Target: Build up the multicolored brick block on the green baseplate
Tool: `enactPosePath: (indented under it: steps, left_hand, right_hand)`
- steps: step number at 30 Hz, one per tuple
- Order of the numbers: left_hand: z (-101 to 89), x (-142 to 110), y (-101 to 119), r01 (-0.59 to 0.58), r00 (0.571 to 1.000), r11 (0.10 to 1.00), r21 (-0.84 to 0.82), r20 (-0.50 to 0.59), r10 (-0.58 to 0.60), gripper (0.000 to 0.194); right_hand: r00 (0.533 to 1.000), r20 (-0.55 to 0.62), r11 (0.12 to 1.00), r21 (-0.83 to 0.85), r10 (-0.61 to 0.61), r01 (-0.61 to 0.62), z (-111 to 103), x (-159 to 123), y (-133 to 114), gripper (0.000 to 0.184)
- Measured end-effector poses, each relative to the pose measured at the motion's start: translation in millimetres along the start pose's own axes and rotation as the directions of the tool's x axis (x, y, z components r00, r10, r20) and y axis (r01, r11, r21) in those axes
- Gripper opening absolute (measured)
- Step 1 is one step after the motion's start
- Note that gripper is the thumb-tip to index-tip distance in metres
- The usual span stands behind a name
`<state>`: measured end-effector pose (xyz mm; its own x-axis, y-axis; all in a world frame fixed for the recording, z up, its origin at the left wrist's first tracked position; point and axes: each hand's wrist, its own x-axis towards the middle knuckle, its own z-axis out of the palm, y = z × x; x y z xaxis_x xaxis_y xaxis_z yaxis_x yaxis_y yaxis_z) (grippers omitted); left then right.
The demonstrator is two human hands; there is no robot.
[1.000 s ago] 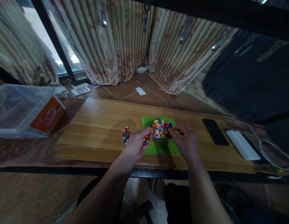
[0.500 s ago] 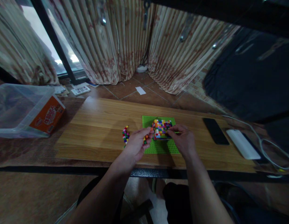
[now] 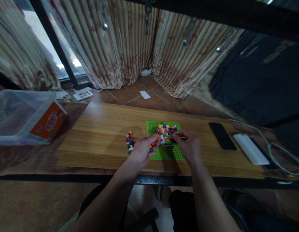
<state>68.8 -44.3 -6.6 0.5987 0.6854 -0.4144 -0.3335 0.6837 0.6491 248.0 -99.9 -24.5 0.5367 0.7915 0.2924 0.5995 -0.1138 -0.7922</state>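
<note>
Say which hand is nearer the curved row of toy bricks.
Left. The left hand is just right of the curved row; the right hand is farther right, at the brick block's right side.

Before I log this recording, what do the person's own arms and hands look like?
The left hand and right hand are ungloved, with no watch or bracelet visible. The left forearm and right forearm are bare; no sleeve, cable or marking shows. Rings can't be made out.
</note>
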Motion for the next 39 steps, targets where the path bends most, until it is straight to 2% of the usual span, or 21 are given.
enactPosePath:
  steps: [3,6,9,15,18,21,25,30,39]
  left_hand:
    - [1.7,-1,-1,0.015,1.0,1.0,0.017,0.013,-0.015,0.024]
    - [2.0,-1,-1,0.03,0.999,0.999,0.046,0.04,-0.031,0.025]
    - [1.2,0,-2,0.027,0.996,0.997,0.075,0.086,-0.033,0.026]
    - [3.9,-2,-3,0.035,0.993,0.994,0.106,0.111,-0.047,0.023]
    - [6.2,-3,0,0.037,0.998,0.995,0.091,0.056,-0.042,0.019]
    - [6.4,-2,4,0.05,0.998,0.999,0.004,-0.047,-0.05,0.017]
    - [5.6,1,8,0.063,0.987,0.992,-0.111,-0.14,-0.078,0.017]
    - [6.5,-1,8,0.057,0.991,0.992,-0.108,-0.113,-0.07,0.018]
    - [4.3,0,6,0.058,0.996,0.994,-0.088,-0.056,-0.064,0.019]
  right_hand:
    - [0.991,-0.018,0.989,0.065,-0.131,0.132,-2,-5,-12,0.018]
    - [0.966,0.092,0.962,0.152,-0.242,0.227,1,-11,-25,0.016]
    - [0.944,0.183,0.95,0.209,-0.273,0.234,6,-16,-32,0.016]
    - [0.953,0.185,0.946,0.264,-0.242,0.189,7,-15,-32,0.01]
    - [0.967,0.124,0.958,0.214,-0.221,0.192,-4,-9,-24,0.012]
    - [0.98,0.046,0.98,0.053,-0.194,0.191,-17,-3,-10,0.018]
    - [0.976,0.068,0.97,-0.119,-0.206,0.213,-25,1,5,0.025]
    - [0.967,0.119,0.953,-0.183,-0.224,0.243,-20,-1,5,0.026]
    - [0.955,0.156,0.939,-0.2,-0.252,0.28,-19,1,6,0.023]
